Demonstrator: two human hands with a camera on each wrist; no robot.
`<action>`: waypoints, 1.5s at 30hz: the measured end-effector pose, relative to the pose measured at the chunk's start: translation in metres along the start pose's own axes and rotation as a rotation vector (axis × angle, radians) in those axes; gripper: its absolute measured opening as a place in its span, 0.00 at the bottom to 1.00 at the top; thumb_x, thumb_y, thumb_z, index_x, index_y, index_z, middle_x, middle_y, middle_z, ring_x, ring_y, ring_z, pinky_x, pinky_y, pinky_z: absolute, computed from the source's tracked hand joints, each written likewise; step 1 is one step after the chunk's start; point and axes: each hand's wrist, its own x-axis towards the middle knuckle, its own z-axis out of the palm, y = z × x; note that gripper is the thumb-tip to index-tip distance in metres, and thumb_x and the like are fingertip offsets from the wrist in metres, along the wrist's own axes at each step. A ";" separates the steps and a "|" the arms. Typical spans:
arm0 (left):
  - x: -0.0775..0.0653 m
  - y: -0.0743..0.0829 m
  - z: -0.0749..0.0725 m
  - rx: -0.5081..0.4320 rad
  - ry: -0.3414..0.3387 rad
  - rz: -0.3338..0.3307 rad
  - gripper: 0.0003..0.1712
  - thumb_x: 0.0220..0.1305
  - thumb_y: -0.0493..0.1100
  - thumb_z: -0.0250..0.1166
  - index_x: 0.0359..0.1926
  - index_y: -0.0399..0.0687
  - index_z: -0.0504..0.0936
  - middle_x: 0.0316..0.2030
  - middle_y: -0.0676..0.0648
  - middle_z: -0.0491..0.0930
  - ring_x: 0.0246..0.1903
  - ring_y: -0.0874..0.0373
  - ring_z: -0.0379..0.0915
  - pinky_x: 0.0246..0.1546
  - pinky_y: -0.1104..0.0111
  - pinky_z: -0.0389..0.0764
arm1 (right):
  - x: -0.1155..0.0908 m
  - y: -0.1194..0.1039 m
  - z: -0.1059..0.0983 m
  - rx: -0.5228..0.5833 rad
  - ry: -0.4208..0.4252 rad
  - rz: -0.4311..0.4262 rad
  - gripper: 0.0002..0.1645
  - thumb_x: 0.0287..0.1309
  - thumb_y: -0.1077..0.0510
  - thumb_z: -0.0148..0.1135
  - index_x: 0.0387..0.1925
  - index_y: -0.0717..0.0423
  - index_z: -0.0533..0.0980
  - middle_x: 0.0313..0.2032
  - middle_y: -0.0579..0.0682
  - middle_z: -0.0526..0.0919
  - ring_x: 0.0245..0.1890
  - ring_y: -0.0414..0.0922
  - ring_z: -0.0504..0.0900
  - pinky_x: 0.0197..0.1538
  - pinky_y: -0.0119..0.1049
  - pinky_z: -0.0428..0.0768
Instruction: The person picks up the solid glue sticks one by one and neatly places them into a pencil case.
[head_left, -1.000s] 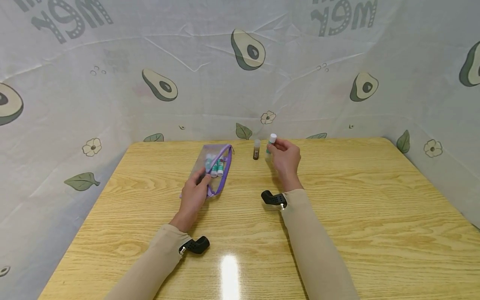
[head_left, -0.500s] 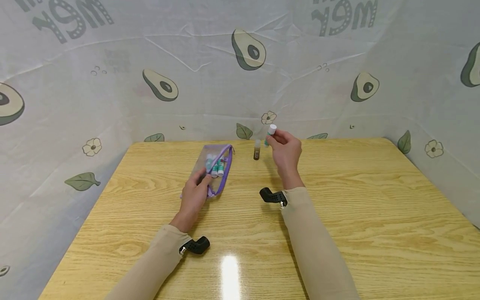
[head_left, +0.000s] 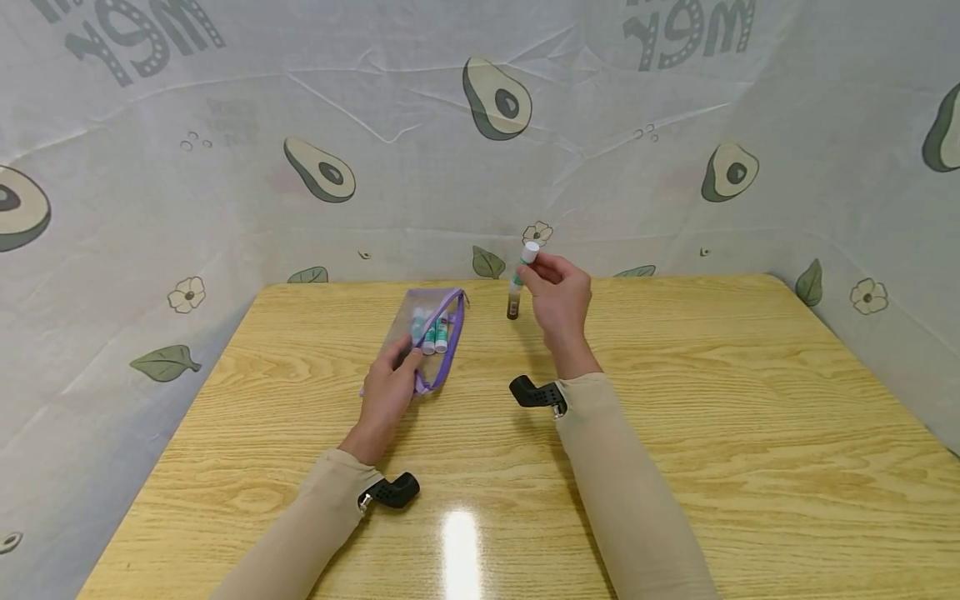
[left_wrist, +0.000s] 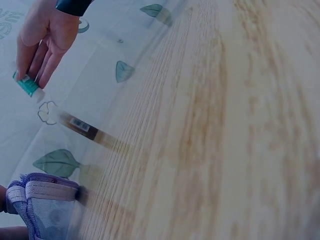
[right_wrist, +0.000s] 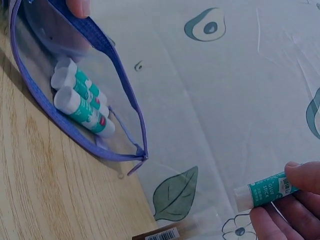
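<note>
My right hand (head_left: 562, 300) pinches a green-and-white glue stick (right_wrist: 270, 190), held tilted in the air with its white cap up. Just below it, a brown tube (head_left: 513, 308) with a clear top and a barcode label stands upright on the table; the glue stick overlaps its top in the head view. With thumb and fingers, my left hand (head_left: 386, 387) grips the near side of a purple-edged mesh pouch (head_left: 453, 354). The pouch's zip mouth gapes toward the right. Several green glue sticks (right_wrist: 85, 112) lie inside it.
The wooden table (head_left: 712, 417) ends just behind the tube and pouch. A pale sheet (head_left: 420, 183) printed with avocados and leaves hangs along its back and sides. Black wrist mounts (head_left: 536, 392) stick out from both sleeves.
My right hand has lifted the glue stick off the table, then moved left until it is above the brown tube. My left hand and the pouch have stayed in place.
</note>
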 end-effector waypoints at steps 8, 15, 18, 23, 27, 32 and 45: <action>0.000 0.001 0.000 -0.010 -0.002 0.007 0.34 0.82 0.53 0.54 0.82 0.50 0.65 0.80 0.44 0.65 0.81 0.48 0.57 0.82 0.51 0.61 | -0.006 -0.003 0.010 0.014 -0.033 -0.025 0.19 0.65 0.61 0.73 0.56 0.63 0.85 0.53 0.62 0.90 0.53 0.51 0.89 0.52 0.33 0.85; 0.000 0.000 0.000 -0.010 0.000 0.009 0.34 0.82 0.53 0.54 0.81 0.50 0.65 0.80 0.45 0.65 0.82 0.48 0.57 0.82 0.51 0.61 | -0.011 -0.001 0.019 -0.021 -0.081 -0.019 0.19 0.66 0.59 0.73 0.57 0.62 0.85 0.53 0.60 0.90 0.53 0.50 0.89 0.55 0.35 0.86; -0.001 0.000 0.000 -0.014 -0.005 0.011 0.34 0.82 0.53 0.54 0.82 0.49 0.64 0.80 0.44 0.65 0.81 0.48 0.57 0.81 0.51 0.61 | -0.013 -0.001 0.021 -0.034 -0.086 -0.012 0.19 0.66 0.59 0.73 0.57 0.62 0.85 0.53 0.59 0.90 0.54 0.50 0.89 0.58 0.40 0.86; -0.001 -0.001 0.000 -0.009 -0.004 0.020 0.33 0.82 0.53 0.54 0.81 0.49 0.65 0.80 0.44 0.66 0.81 0.47 0.57 0.81 0.50 0.61 | -0.014 -0.001 0.023 -0.032 -0.087 -0.012 0.19 0.66 0.59 0.73 0.56 0.62 0.85 0.52 0.60 0.90 0.53 0.51 0.88 0.58 0.43 0.86; -0.001 -0.001 0.000 -0.007 0.000 0.020 0.33 0.82 0.52 0.54 0.81 0.48 0.65 0.80 0.44 0.66 0.81 0.47 0.57 0.81 0.50 0.61 | -0.015 0.000 0.026 -0.031 -0.094 -0.009 0.19 0.67 0.59 0.73 0.56 0.62 0.85 0.52 0.60 0.90 0.53 0.51 0.88 0.59 0.44 0.86; -0.001 -0.001 0.001 -0.009 0.003 0.018 0.33 0.82 0.52 0.54 0.81 0.48 0.65 0.80 0.44 0.66 0.81 0.47 0.57 0.81 0.50 0.61 | -0.017 0.001 0.031 -0.025 -0.123 -0.003 0.19 0.67 0.60 0.72 0.57 0.63 0.85 0.52 0.60 0.89 0.53 0.50 0.88 0.57 0.41 0.87; -0.001 0.000 0.000 -0.010 0.006 0.017 0.33 0.82 0.53 0.55 0.81 0.48 0.66 0.79 0.44 0.67 0.81 0.48 0.58 0.81 0.51 0.62 | -0.023 0.009 0.047 -0.005 -0.152 0.030 0.17 0.65 0.61 0.73 0.54 0.64 0.86 0.50 0.60 0.90 0.48 0.48 0.88 0.50 0.35 0.89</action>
